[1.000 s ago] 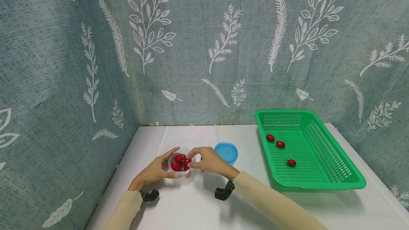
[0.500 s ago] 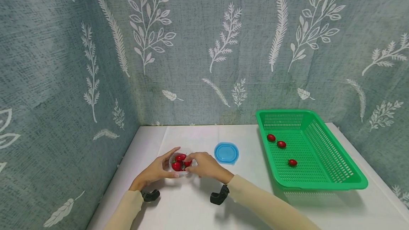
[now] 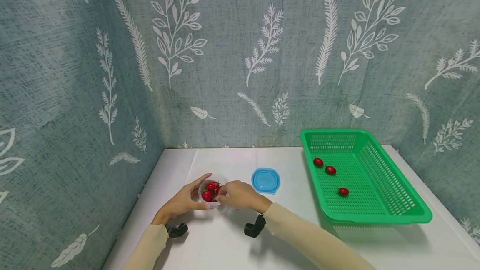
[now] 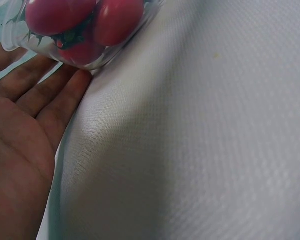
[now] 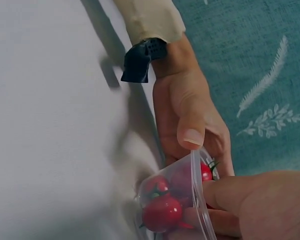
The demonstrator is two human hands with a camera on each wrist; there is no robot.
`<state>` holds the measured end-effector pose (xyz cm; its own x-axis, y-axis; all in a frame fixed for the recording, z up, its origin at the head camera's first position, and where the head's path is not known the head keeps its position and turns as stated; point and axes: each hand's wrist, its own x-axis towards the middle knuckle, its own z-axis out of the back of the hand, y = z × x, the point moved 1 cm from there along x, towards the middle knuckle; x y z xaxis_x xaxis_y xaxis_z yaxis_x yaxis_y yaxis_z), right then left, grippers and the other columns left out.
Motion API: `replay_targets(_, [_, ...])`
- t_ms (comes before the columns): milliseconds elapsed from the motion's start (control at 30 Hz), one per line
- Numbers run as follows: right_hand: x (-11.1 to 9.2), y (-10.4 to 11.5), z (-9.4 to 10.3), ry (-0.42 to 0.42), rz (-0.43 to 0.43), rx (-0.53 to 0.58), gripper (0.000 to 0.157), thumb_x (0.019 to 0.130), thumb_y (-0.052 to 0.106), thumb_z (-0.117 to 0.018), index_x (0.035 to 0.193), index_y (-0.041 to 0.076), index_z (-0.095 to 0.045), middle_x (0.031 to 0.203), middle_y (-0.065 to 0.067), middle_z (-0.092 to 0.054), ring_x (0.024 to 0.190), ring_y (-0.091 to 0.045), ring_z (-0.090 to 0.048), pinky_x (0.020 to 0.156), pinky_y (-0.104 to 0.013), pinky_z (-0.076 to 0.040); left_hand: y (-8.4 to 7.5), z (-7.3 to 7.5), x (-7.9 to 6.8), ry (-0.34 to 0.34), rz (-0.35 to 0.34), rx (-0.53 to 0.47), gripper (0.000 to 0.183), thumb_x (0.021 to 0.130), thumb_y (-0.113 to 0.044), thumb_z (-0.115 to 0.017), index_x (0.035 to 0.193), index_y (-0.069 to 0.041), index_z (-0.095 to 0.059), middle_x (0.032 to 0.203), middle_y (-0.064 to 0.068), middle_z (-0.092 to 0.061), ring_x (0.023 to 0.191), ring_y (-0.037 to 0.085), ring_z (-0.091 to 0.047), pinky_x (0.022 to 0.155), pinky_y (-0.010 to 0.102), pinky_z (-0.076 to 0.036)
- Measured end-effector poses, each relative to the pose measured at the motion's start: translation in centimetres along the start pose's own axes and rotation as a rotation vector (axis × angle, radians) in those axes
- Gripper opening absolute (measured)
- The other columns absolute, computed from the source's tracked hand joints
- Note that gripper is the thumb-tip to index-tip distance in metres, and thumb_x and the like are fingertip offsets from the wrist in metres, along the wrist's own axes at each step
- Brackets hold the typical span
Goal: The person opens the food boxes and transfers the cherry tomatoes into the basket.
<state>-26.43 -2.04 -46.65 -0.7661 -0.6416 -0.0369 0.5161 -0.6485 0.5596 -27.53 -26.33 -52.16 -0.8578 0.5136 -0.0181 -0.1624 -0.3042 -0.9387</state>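
Note:
A clear plastic container (image 3: 216,177) holding several red cherry tomatoes (image 3: 207,196) stands on the white table. My left hand (image 3: 182,200) grips its left side, fingers at the back and thumb at the front; the right wrist view shows that thumb (image 5: 192,130) at the rim. Over the container's right side, my right hand (image 3: 240,195) reaches in with curled fingers around a cherry tomato (image 3: 218,189). Its fingertips are partly hidden by the hand and the container wall. In the left wrist view, green-stemmed tomatoes (image 4: 119,22) show through the container.
A blue lid (image 3: 266,180) lies on the table (image 3: 221,245) behind my right hand. At the right stands a green perforated basket (image 3: 325,207) with three red tomatoes (image 3: 331,170) in it. Leaf-patterned cloth (image 3: 225,120) hangs at the back and sides.
My right hand has moved slightly left and down, with its fingers deeper in the container. The left hand keeps its grip, and the lid and basket stay where they were.

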Motion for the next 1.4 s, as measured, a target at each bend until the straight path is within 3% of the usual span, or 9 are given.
replay_targets(200, [0.3, 0.3, -0.2, 0.066, -0.014, -0.001, 0.029, 0.105, 0.036, -0.059, 0.117, 0.015, -0.076, 0.081, 0.011, -0.065, 0.042, -0.009, -0.057, 0.048, -0.023, -0.047, 0.1, 0.0, -0.1, 0.01, -0.013, 0.0, 0.107, 0.083, -0.015, -0.088, 0.166, -0.018, -0.021, 0.169, 0.013, -0.023, 0.154, 0.032, -0.02, 0.12, 0.054, -0.023])
replay_targets(433, [0.5, 0.3, 0.0, 0.094, 0.025, 0.032, 0.03, 0.107, 0.033, -0.055, 0.101, 0.012, -0.076, 0.073, 0.006, -0.056, 0.042, -0.01, -0.056, 0.045, -0.023, -0.048, 0.0, 0.0, -0.1, 0.01, -0.004, -0.01, 0.106, 0.083, -0.016, -0.088, 0.166, -0.021, -0.022, 0.169, 0.011, -0.022, 0.155, 0.029, -0.017, 0.121, 0.056, -0.021])
replay_targets(567, [0.6, 0.1, 0.1, 0.098, 0.044, 0.091, 0.028, 0.106, 0.03, -0.056, 0.104, 0.011, -0.075, 0.072, 0.006, -0.057, 0.042, -0.013, -0.055, 0.044, -0.023, -0.046, 0.0, 0.0, 0.0, 0.014, -0.007, -0.005, 0.106, 0.083, -0.016, -0.088, 0.166, -0.022, -0.022, 0.169, 0.01, -0.023, 0.156, 0.028, -0.015, 0.122, 0.055, -0.02])
replay_targets(667, [0.7, -0.1, 0.0, 0.086, 0.039, 0.158, 0.024, 0.105, 0.029, -0.059, 0.109, 0.011, -0.075, 0.075, 0.006, -0.063, 0.043, -0.015, -0.054, 0.045, -0.023, -0.044, 0.0, 0.0, 0.1, 0.021, -0.016, -0.008, 0.106, 0.084, -0.016, -0.088, 0.166, -0.021, -0.021, 0.168, 0.011, -0.024, 0.155, 0.028, -0.019, 0.121, 0.048, -0.026])
replay_targets(767, [0.8, -0.4, -0.3, 0.056, 0.024, 0.21, 0.02, 0.102, 0.026, -0.065, 0.11, 0.011, -0.075, 0.083, 0.007, -0.068, 0.046, -0.013, -0.054, 0.046, -0.022, -0.045, 0.0, 0.0, 0.0, 0.032, -0.023, -0.023, 0.106, 0.084, -0.014, -0.087, 0.166, -0.02, -0.02, 0.168, 0.013, -0.026, 0.153, 0.029, -0.025, 0.117, 0.032, -0.036])
replay_targets(867, [1.1, -0.7, -0.5, 0.013, 0.013, 0.25, 0.015, 0.098, 0.024, -0.072, 0.107, 0.013, -0.076, 0.093, 0.01, -0.07, 0.061, -0.007, -0.057, 0.055, -0.021, -0.049, 0.0, 0.0, 0.0, 0.038, -0.03, -0.037, 0.106, 0.084, -0.012, -0.087, 0.166, -0.018, -0.019, 0.167, 0.016, -0.027, 0.151, 0.032, -0.03, 0.109, 0.019, -0.041])
replay_targets(967, [1.3, -0.8, -0.6, -0.026, 0.015, 0.264, 0.013, 0.094, 0.025, -0.077, 0.102, 0.015, -0.077, 0.096, 0.01, -0.072, 0.077, -0.004, -0.058, 0.066, -0.021, -0.051, 0.0, 0.0, 0.0, 0.04, -0.034, -0.047, 0.106, 0.085, -0.009, -0.086, 0.166, -0.017, -0.019, 0.167, 0.017, -0.026, 0.151, 0.033, -0.029, 0.106, 0.016, -0.041])
replay_targets(1167, [1.2, -0.9, -0.4, -0.055, 0.014, 0.292, 0.021, 0.088, 0.031, -0.084, 0.098, 0.015, -0.077, 0.091, 0.012, -0.07, 0.083, -0.005, -0.06, 0.072, -0.022, -0.052, 0.0, 0.0, -0.1, 0.04, -0.035, -0.048, 0.105, 0.084, -0.01, -0.086, 0.166, -0.018, -0.02, 0.166, 0.015, -0.029, 0.15, 0.033, -0.031, 0.109, 0.02, -0.041])
replay_targets(1400, [0.9, -1.1, 0.4, -0.053, 0.041, 0.258, 0.02, 0.086, 0.028, -0.085, 0.1, 0.015, -0.079, 0.086, 0.014, -0.071, 0.085, -0.008, -0.064, 0.07, -0.023, -0.051, 0.0, 0.0, -0.1, 0.016, -0.013, -0.005, 0.106, 0.083, -0.017, -0.088, 0.166, -0.021, -0.022, 0.169, 0.009, -0.021, 0.155, 0.029, -0.018, 0.121, 0.051, -0.026])
